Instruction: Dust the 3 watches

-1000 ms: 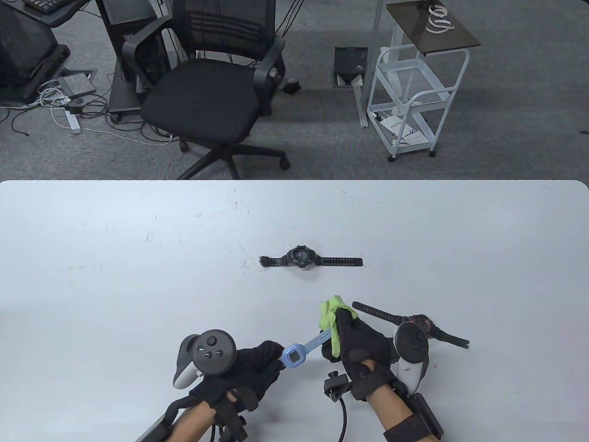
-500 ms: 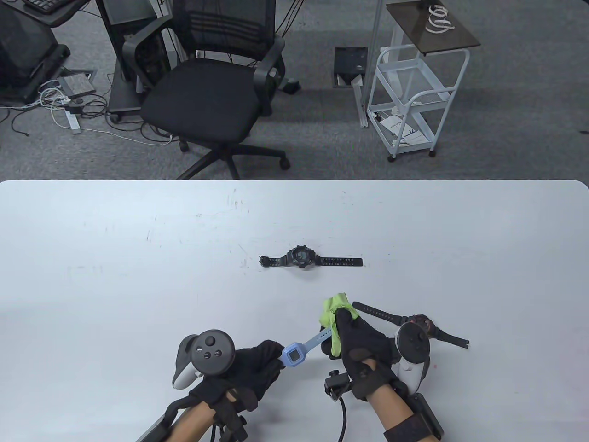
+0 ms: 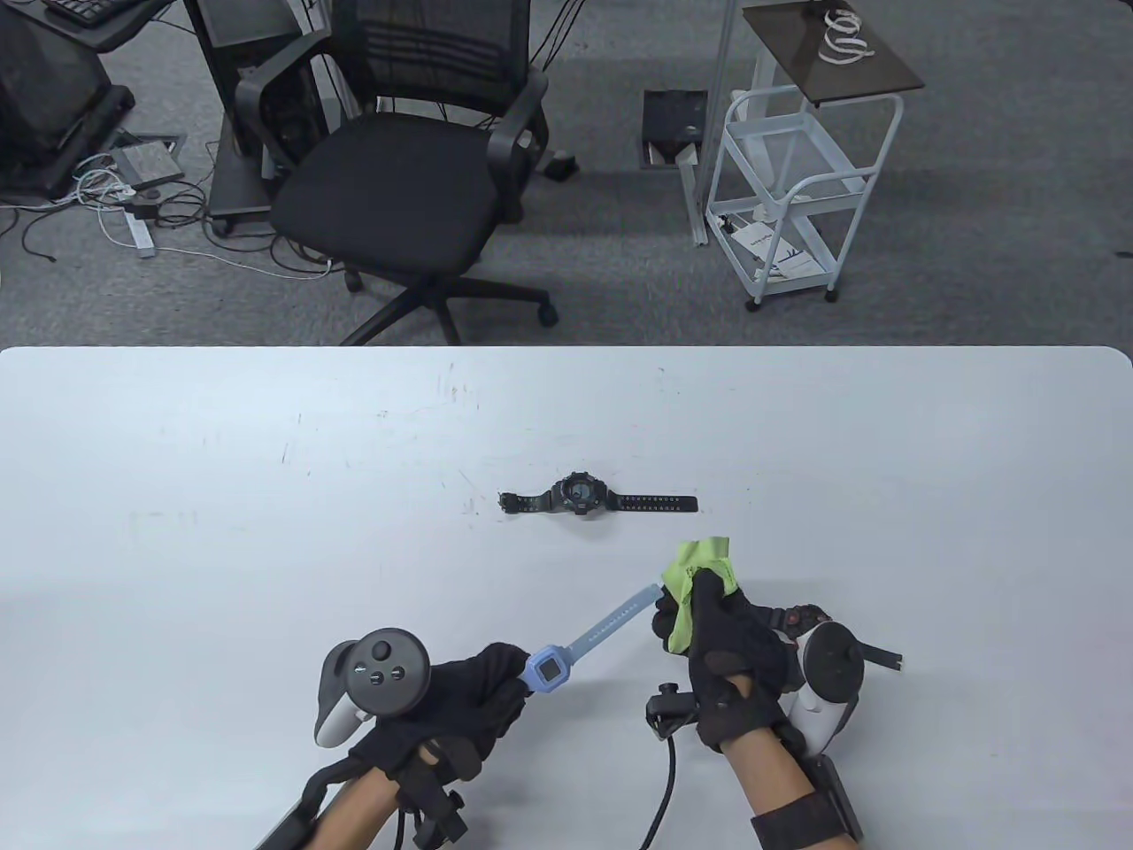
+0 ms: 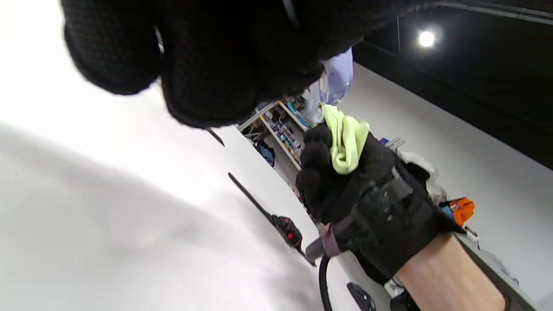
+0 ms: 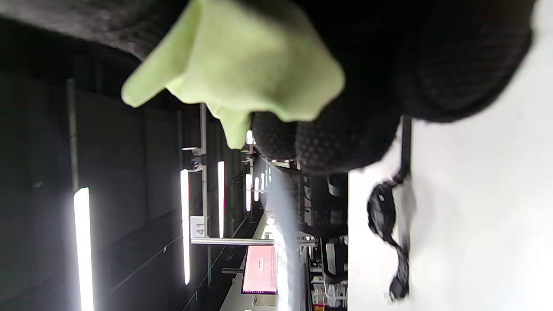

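So I'm at a scuffed white worktop (image 3: 265,460), office chair (image 3: 398,177) and white cart (image 3: 797,195) behind on grey carpet. Since a second ago my right hand (image 3: 730,660), fingers pinching the green cloth (image 3: 699,584), slid off the strap tip. Left hand (image 3: 469,699) grips the blue watch (image 3: 553,666). Three watches: blue, black watch (image 3: 580,496) mid-worktop, red-black watch (image 3: 801,615) under my right hand.

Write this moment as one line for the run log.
left hand: holds blue watch | right hand: holds green cloth at strap end
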### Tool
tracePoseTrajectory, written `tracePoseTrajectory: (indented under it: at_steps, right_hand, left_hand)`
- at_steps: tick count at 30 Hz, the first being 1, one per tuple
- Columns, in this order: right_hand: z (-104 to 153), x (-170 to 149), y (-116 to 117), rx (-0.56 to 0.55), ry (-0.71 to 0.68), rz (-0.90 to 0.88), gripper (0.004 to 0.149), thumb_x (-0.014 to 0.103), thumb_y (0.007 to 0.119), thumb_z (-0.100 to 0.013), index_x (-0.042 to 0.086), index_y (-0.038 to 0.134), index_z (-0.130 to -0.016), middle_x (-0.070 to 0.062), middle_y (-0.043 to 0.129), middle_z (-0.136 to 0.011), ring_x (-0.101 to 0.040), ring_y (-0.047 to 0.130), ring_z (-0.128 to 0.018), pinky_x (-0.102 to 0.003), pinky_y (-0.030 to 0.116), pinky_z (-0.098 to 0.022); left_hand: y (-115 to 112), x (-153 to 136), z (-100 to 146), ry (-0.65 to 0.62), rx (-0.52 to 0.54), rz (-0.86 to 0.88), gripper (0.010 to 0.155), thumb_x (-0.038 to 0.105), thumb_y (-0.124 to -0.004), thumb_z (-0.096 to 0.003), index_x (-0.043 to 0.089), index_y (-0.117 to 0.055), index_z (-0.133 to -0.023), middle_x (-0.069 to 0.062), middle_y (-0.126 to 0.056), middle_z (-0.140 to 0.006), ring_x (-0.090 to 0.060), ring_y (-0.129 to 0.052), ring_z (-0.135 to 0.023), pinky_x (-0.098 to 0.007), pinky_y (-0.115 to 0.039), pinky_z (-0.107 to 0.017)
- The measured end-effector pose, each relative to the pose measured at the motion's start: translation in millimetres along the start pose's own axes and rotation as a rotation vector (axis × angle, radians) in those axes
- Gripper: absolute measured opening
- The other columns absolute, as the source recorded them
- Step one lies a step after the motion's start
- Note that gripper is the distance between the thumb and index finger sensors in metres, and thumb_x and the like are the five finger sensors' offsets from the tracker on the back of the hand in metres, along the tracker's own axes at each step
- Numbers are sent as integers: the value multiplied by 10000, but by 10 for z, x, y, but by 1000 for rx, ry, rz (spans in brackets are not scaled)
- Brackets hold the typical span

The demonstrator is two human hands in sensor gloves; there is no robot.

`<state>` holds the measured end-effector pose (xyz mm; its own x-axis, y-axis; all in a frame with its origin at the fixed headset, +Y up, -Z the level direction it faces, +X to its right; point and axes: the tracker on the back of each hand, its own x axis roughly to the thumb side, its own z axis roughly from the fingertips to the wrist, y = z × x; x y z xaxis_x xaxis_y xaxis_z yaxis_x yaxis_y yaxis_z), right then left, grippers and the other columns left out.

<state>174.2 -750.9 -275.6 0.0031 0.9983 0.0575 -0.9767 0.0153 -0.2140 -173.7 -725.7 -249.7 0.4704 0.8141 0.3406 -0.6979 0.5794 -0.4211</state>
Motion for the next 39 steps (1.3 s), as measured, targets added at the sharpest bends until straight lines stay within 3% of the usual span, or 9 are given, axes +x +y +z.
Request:
tracePoseTrajectory:
  at_steps: [3,6,8,14,21,23,30,34,39]
  right_hand:
    - [12,181,16,30,-146,168,505,431,735,-504,79,907,-822,-151,1003,-669,-285,1047,-430,-504,856,-319]
    - [97,305,259,326,-266,538,505,442,748,-503,88,927,-816,-142,1016,-663,-282,1052,-426,-503,857,-322]
    - [193,297,442,473,-296,682,508,446,753,-498,90,933,-813,-142,1020,-661,-286,1053,-429,-504,856,-323]
    - [528,145,1044,784,-412,1053,517,463,751,-497,110,934,-829,-134,1020,-685,-286,1055,-455,-501,860,-339]
    - [657,-7,1195,839,-475,1271,529,460,775,-494,120,914,-874,-164,975,-761,-336,1019,-545,-535,830,-389]
    - [695,-44,1219,853,-481,1335,546,465,787,-490,145,867,-926,-174,890,-857,-354,948,-656,-545,800,-443]
    - [743,-125,1259,887,-480,1386,650,476,804,-485,173,693,-1050,-199,689,-1012,-389,790,-814,-583,721,-528]
    - [754,-142,1265,940,-407,1424,735,513,808,-480,165,595,-1092,-198,570,-1074,-401,689,-887,-609,661,-578]
    - [705,-94,1201,1049,-255,1388,974,617,845,-441,132,388,-1151,-196,415,-1149,-455,520,-997,-668,555,-645]
  left_hand:
    - [95,-12,29,-3,69,22,548,318,-719,-504,7,-775,-952,-88,-976,-631,-291,-1034,-463,-592,-830,-481]
    - [183,-30,66,-3,147,48,547,319,-718,-507,18,-767,-961,-89,-972,-650,-296,-1032,-485,-597,-824,-491]
    - [217,-41,80,-2,185,63,547,319,-719,-506,21,-765,-962,-90,-972,-654,-298,-1033,-490,-601,-823,-493]
    - [257,-56,97,10,220,67,549,320,-718,-508,21,-761,-966,-90,-971,-662,-302,-1032,-500,-606,-818,-499]
    - [247,-53,90,12,214,57,549,319,-720,-509,17,-762,-966,-95,-970,-667,-308,-1033,-504,-611,-816,-501]
    - [245,-53,88,11,212,53,550,319,-720,-508,17,-762,-966,-96,-970,-668,-308,-1033,-506,-612,-815,-502]
    - [240,-53,87,13,208,50,550,319,-721,-509,17,-762,-967,-97,-970,-670,-311,-1033,-507,-614,-814,-502]
    - [237,-52,87,14,206,49,550,319,-721,-509,18,-760,-968,-98,-971,-670,-311,-1033,-508,-615,-813,-503]
    - [236,-51,89,14,210,49,551,318,-720,-509,19,-759,-970,-99,-969,-672,-311,-1032,-511,-615,-813,-504]
